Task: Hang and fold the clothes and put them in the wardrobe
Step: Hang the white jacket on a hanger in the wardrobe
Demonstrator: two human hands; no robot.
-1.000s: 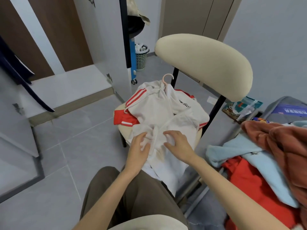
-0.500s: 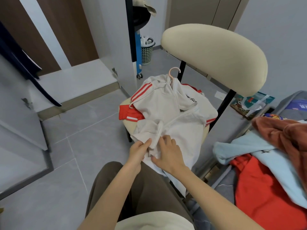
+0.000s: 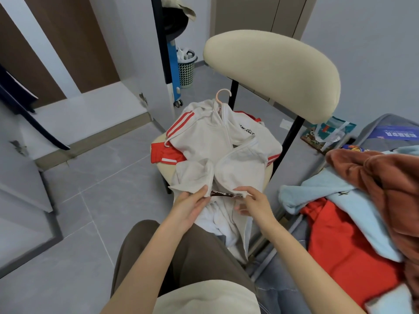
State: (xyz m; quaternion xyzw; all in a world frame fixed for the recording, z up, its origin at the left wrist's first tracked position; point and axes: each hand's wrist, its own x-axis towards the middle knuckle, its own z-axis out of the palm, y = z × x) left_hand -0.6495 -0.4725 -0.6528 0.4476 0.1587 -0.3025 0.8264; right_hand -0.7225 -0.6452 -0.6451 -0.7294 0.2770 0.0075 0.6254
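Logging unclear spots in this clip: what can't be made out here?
Head view:
Hanger: only the pink hook shows; the white jacket covers the rest.
Dark strip between left hand and right hand: too blurred to identify.
Chest lettering: too small to read.
Clothes pile: cut off by the right edge.

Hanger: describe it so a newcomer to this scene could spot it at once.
Find the chair with the cream backrest in the middle of the view. On its seat lies a white jacket with red stripes. The hanger is inside it, and only its pale pink hook pokes out of the collar, beside the black post.
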